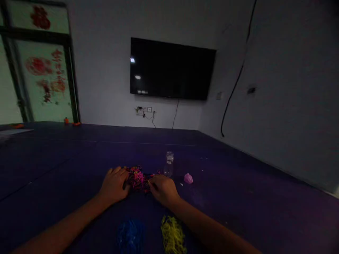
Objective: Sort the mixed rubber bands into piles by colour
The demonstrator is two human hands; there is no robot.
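Observation:
A tangled pile of thin pink, red and dark strands (138,179), like rubber bands, lies on the dark purple surface between my hands. My left hand (115,184) is cupped against the pile's left side, with its thumb apart from the fingers. On the right side, my right hand (164,189) has its fingers drawn together at the edge of the strands; its fingertips are partly hidden. Closer to me lie a blue heap of strands (130,235) and a yellow heap of strands (173,234), the yellow one below my right wrist.
A clear plastic bottle (168,164) stands just beyond my right hand. To its right sits a small crumpled pink object (188,178), with white scraps nearby. A television (172,68) hangs on the far wall, and a black cable (233,90) runs down the right wall.

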